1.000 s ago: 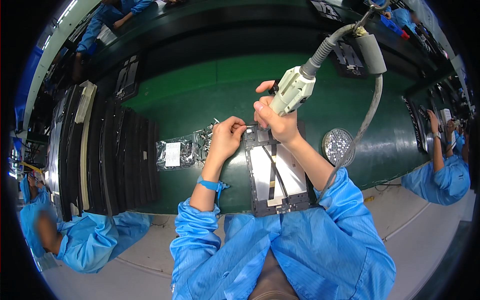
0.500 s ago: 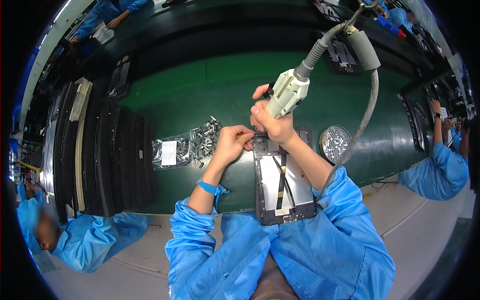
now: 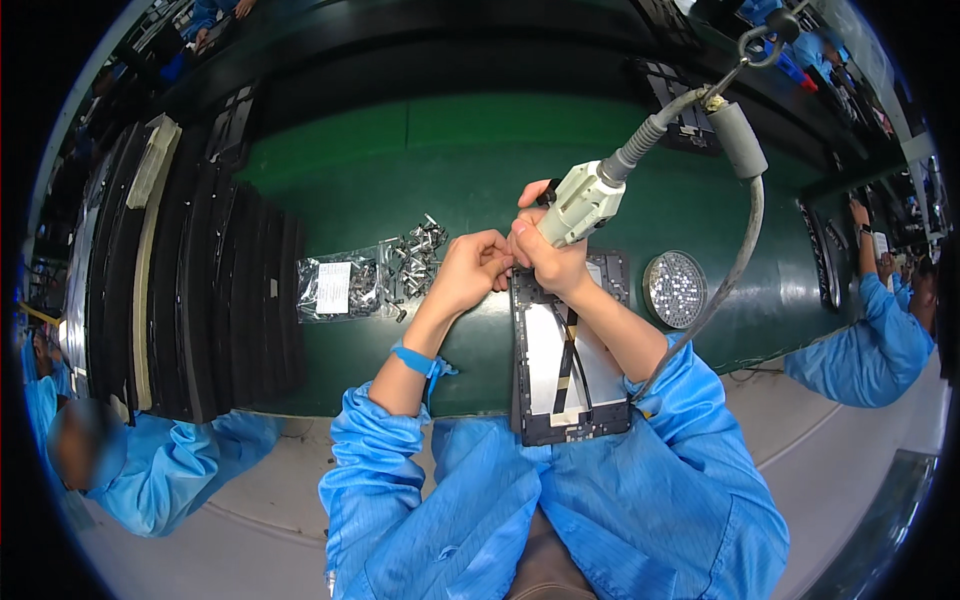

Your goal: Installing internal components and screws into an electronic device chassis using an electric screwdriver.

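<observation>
Your right hand (image 3: 552,262), clamped on the corded electric screwdriver (image 3: 583,205), hides its tip; your left hand (image 3: 470,275), grip unclear, sits beside it at the open tablet (image 3: 545,360) before you. Small metal parts (image 3: 415,258) lie left, a round dish (image 3: 647,292) right.

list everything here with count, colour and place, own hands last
tool: 1, cream, in the right hand
cable: 1, grey, right of the tool
hook: 1, metal, upper right
device: at least 1, black and silver, near the person
dish: 1, clear and silver, right of the device
bag: 1, clear and black, left side
loose parts: many, silver and black, beside the bag
slabs: many, mostly black, far left
panels: at least 2, dark, far side
table: at least 1, green, middle
co-workers: several, blue clothes, around the edges
wristband: 1, blue, left forearm
left hand: 1, bare, at the device's far left corner
right hand: 1, bare, gripping the tool
</observation>
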Tool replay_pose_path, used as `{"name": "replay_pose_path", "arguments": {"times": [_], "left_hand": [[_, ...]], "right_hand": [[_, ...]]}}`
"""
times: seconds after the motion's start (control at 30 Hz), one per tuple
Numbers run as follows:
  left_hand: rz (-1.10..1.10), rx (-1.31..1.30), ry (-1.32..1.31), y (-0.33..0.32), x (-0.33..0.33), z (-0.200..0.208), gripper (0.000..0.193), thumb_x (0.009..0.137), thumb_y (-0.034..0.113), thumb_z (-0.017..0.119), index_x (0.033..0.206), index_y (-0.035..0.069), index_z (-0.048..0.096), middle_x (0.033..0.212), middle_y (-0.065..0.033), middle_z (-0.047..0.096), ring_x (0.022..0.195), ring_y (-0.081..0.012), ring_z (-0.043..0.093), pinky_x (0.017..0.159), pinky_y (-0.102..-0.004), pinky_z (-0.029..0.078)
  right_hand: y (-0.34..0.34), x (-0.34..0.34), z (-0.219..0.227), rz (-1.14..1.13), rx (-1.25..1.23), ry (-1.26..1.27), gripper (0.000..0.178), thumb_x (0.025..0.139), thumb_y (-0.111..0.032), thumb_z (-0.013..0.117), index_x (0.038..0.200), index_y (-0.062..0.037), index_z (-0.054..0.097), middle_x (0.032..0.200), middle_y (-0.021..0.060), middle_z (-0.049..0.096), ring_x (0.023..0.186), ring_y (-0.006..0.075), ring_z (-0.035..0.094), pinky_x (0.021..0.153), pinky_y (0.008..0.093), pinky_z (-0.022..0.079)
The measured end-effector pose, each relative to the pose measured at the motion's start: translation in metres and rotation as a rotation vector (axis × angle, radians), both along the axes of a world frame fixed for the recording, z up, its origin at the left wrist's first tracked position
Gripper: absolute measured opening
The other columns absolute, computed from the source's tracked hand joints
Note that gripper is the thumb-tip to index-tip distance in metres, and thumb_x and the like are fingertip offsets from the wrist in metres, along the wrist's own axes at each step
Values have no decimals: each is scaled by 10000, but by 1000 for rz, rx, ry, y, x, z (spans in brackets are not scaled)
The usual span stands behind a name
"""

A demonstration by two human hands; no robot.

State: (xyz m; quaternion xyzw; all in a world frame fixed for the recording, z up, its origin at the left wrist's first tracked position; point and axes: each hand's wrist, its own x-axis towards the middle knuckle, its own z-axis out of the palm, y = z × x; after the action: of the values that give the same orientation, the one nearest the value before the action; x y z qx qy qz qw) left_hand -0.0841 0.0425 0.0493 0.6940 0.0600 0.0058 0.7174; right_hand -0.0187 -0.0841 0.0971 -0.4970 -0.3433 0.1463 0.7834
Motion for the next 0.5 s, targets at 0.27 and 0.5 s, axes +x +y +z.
{"name": "replay_pose_path", "arguments": {"times": [0.27, 0.5], "left_hand": [[16, 14, 10, -1, 0, 2, 74, 851, -55, 599, 789, -30, 568, 644, -43, 590, 551, -96, 577, 490, -245, 455], [15, -34, -6, -2, -1, 3, 78, 849, -69, 585, 784, -32, 565, 651, -46, 592, 553, -102, 576, 495, -243, 463]], "right_hand": [[0, 3, -7, -18, -19, -47, 267, 856, 36, 536, 1082, -2, 399, 586, -3, 499, 490, 59, 488, 467, 209, 377], [0, 2, -5, 1, -15, -36, 271, 861, 24, 540, 1085, 4, 389, 586, -2, 499, 492, 60, 494, 467, 212, 387]]}}
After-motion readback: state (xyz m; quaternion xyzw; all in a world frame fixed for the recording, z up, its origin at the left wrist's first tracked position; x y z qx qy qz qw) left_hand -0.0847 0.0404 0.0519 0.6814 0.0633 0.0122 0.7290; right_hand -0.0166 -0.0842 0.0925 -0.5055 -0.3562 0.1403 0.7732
